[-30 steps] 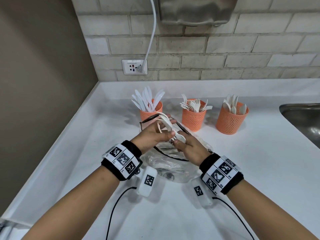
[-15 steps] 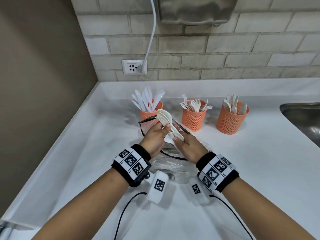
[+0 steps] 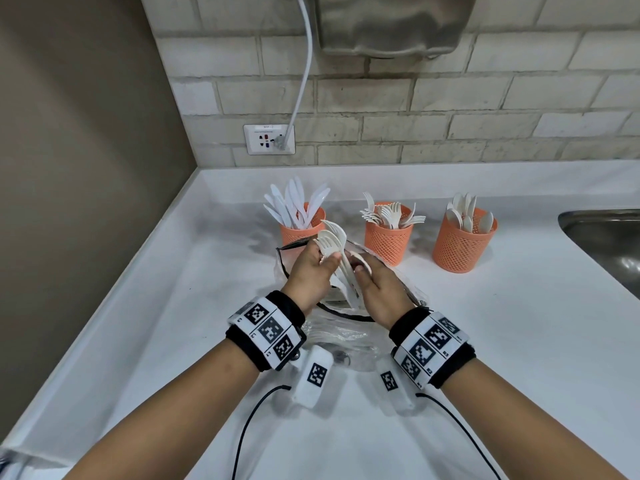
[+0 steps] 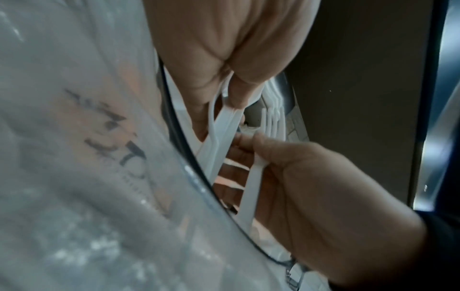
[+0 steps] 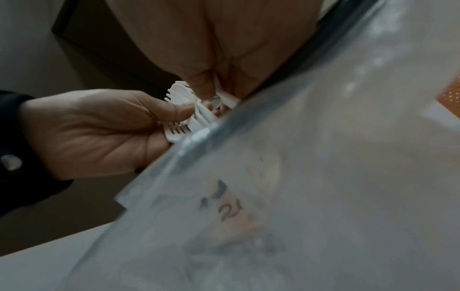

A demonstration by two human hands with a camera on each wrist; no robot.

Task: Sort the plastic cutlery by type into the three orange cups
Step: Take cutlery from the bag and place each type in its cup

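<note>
Both hands hold one bundle of white plastic cutlery (image 3: 333, 241), forks among them, just above a clear plastic bag (image 3: 346, 337). My left hand (image 3: 327, 263) grips the bundle near the heads. My right hand (image 3: 360, 268) pinches the handles (image 4: 251, 187) from the right side. Fork tines (image 5: 175, 131) show against my left palm in the right wrist view. Behind the hands stand three orange mesh cups: a left cup with knives (image 3: 300, 227), a middle cup with forks (image 3: 388, 241), and a right cup with spoons (image 3: 463, 244).
The bag still holds several pieces under my wrists. A steel sink (image 3: 609, 237) lies at the right edge. A brown wall (image 3: 79, 168) closes the left side, and the brick backsplash carries a socket (image 3: 269, 139) with a white cable. Cables trail from both wristbands.
Both hands moved forward and closer together with the bundle. The bundle turned more upright, its heads now in front of the knife cup.
</note>
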